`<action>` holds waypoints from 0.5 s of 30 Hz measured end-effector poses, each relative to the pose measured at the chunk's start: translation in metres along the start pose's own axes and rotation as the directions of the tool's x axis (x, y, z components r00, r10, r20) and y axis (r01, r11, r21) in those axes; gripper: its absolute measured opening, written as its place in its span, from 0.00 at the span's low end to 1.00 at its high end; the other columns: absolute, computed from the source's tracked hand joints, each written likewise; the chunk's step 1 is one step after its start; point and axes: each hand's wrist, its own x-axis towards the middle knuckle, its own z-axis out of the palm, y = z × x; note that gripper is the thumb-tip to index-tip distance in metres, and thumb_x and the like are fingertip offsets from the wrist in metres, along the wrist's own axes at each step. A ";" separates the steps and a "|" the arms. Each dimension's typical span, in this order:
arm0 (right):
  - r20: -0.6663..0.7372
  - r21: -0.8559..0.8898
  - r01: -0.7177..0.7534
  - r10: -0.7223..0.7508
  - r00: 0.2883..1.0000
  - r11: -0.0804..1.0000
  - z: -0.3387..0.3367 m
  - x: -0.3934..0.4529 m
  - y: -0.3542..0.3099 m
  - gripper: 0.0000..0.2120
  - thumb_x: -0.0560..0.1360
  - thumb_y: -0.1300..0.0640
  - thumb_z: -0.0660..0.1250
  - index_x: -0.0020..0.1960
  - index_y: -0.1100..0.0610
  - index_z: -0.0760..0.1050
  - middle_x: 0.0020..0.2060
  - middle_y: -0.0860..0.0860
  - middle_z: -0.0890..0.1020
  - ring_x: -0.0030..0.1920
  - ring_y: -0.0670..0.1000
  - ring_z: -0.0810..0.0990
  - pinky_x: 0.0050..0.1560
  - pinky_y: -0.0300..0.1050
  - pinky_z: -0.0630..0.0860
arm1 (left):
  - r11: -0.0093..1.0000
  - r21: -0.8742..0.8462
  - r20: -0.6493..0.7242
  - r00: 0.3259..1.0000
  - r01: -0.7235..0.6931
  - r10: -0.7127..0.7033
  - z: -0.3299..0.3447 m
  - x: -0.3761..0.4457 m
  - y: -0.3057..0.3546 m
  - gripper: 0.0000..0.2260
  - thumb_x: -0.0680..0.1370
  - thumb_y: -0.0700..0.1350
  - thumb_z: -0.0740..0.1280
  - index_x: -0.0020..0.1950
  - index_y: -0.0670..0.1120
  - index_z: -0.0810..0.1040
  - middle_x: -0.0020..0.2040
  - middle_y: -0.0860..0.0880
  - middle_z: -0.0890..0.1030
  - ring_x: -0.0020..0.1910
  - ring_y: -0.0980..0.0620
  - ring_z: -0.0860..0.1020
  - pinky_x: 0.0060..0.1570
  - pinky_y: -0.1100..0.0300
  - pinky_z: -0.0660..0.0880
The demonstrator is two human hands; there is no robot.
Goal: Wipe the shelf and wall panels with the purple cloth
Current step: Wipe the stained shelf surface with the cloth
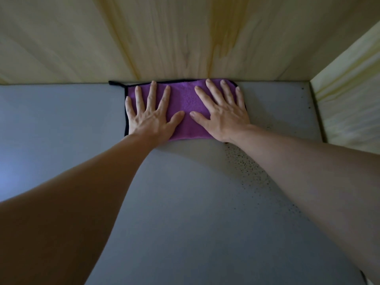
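Note:
A purple cloth with a black hem lies flat on the grey shelf, its far edge against the pale wooden back panel. My left hand presses on the cloth's left half with fingers spread and straight. My right hand presses flat on the right half, fingers pointing to the back panel. A black loop of the cloth sticks out at its far left corner.
A pale wooden side panel closes the shelf on the right. Dark specks dot the shelf surface near my right forearm and toward the right corner. The shelf stretches wide to the left and toward me.

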 end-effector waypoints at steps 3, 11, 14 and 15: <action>-0.016 -0.008 -0.003 0.003 1.000 1.000 -0.001 -0.002 0.005 0.35 0.77 0.27 0.41 0.80 0.37 0.40 0.81 0.44 0.42 0.81 0.54 0.39 0.78 0.61 0.36 | 1.000 -0.004 -0.001 1.000 -0.001 0.001 0.001 0.003 0.007 0.37 0.74 0.74 0.40 0.80 0.60 0.38 0.81 0.51 0.38 0.79 0.40 0.37 0.74 0.38 0.36; -0.020 -0.017 -0.035 0.035 0.999 0.999 -0.004 -0.011 0.031 0.35 0.77 0.27 0.41 0.80 0.38 0.41 0.81 0.44 0.43 0.81 0.54 0.40 0.78 0.61 0.37 | 0.999 -0.016 0.002 0.999 -0.047 0.047 0.004 0.006 0.034 0.38 0.73 0.74 0.38 0.80 0.59 0.38 0.81 0.50 0.37 0.78 0.38 0.36 0.74 0.37 0.36; -0.012 -0.016 -0.045 0.045 0.999 0.999 -0.006 -0.013 0.037 0.35 0.77 0.27 0.39 0.80 0.38 0.40 0.81 0.44 0.42 0.81 0.54 0.39 0.78 0.61 0.36 | 0.998 -0.006 -0.009 0.998 -0.066 0.066 0.004 0.006 0.039 0.38 0.73 0.74 0.39 0.80 0.59 0.38 0.81 0.50 0.38 0.78 0.39 0.36 0.74 0.38 0.36; -0.006 -0.017 -0.041 0.041 0.999 0.999 -0.005 -0.013 0.038 0.35 0.77 0.27 0.39 0.80 0.38 0.39 0.81 0.45 0.42 0.81 0.55 0.39 0.78 0.61 0.36 | 0.997 -0.003 -0.018 0.997 -0.071 0.071 0.004 0.006 0.039 0.38 0.73 0.74 0.38 0.80 0.59 0.38 0.81 0.50 0.38 0.78 0.39 0.37 0.74 0.38 0.36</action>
